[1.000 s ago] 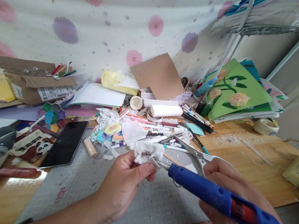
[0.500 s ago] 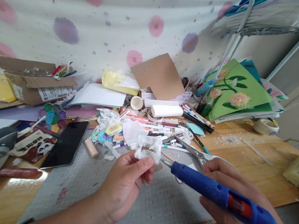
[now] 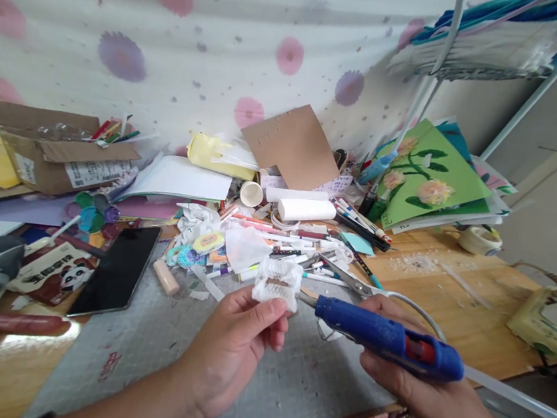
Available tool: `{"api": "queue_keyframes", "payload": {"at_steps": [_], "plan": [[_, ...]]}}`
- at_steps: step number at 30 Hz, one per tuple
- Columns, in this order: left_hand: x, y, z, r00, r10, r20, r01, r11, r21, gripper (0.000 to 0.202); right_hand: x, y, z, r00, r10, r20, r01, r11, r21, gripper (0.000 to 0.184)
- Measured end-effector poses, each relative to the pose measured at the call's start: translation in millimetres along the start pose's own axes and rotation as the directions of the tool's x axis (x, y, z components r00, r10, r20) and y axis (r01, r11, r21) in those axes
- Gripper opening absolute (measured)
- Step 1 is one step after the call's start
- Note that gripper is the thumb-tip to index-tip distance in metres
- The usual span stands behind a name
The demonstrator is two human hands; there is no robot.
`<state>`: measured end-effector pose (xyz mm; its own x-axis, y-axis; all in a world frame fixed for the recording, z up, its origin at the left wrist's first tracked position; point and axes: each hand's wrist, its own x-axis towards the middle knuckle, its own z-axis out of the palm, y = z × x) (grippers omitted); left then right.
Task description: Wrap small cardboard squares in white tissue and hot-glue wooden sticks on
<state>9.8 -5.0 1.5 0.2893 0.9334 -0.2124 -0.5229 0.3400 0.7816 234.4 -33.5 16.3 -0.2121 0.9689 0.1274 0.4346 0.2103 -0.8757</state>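
Note:
Pinched between the thumb and fingers of my left hand (image 3: pixel 240 342) is a small white textured piece (image 3: pixel 277 283), which looks like bubble wrap with a brown strip across its middle. My right hand (image 3: pixel 400 377) grips a blue hot glue gun (image 3: pixel 385 335) from behind, and a clear glue stick (image 3: pixel 513 393) sticks out of its rear end. The metal nozzle (image 3: pixel 307 297) is close to the right edge of the white piece; whether they touch I cannot tell. Scissors (image 3: pixel 355 281) lie partly hidden behind the glue gun.
A grey cutting mat (image 3: pixel 151 355) covers the front of the wooden table. Behind my hands lies a heap of pens and paper scraps (image 3: pixel 248 249). A black tablet (image 3: pixel 118 271) and a snack packet (image 3: pixel 53 270) are at left, a cardboard box (image 3: pixel 58 150) farther back. Green artwork (image 3: pixel 433 176) leans at right.
The glue gun has turned slightly and shifted left, and more of its glue stick shows. The white piece has tilted a little in my left hand. The view has shifted slightly.

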Motion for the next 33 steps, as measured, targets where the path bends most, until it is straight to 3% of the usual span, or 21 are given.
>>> {"api": "queue_keyframes", "payload": {"at_steps": [5, 10, 15, 22, 27, 33], "plan": [[0, -1, 1.2, 1.000, -0.003, -0.020, 0.003, 1.000, -0.003, 0.012, -1, 3, -2, 0.997, 0.072, -0.025, -0.071, 0.997, 0.039, 0.022], [0, 1, 1.0, 1.000, -0.004, -0.012, 0.004, 1.000, -0.002, 0.012, 0, 0, 1, 1.000, -0.003, 0.020, 0.003, 1.000, 0.030, 0.016], [0, 2, -0.6, 0.999, -0.017, 0.032, 0.017, 1.000, 0.012, 0.010, 3, 2, 3, 0.999, 0.034, 0.016, -0.036, 0.992, 0.125, 0.019], [0, 3, 1.8, 0.999, -0.038, -0.022, 0.038, 0.999, 0.028, 0.014, 0, 1, 1, 0.996, 0.057, -0.063, -0.053, 0.997, 0.060, 0.020], [-2, 4, 2.2, 0.999, -0.025, -0.028, 0.027, 0.998, 0.065, 0.015, 3, -7, 6, 0.999, -0.013, 0.042, 0.013, 1.000, 0.009, 0.020], [-2, 5, 2.4, 1.000, -0.008, -0.030, 0.011, 0.994, 0.111, 0.014, 3, -1, 3, 1.000, 0.015, -0.010, -0.014, 0.997, 0.074, 0.017]]}}
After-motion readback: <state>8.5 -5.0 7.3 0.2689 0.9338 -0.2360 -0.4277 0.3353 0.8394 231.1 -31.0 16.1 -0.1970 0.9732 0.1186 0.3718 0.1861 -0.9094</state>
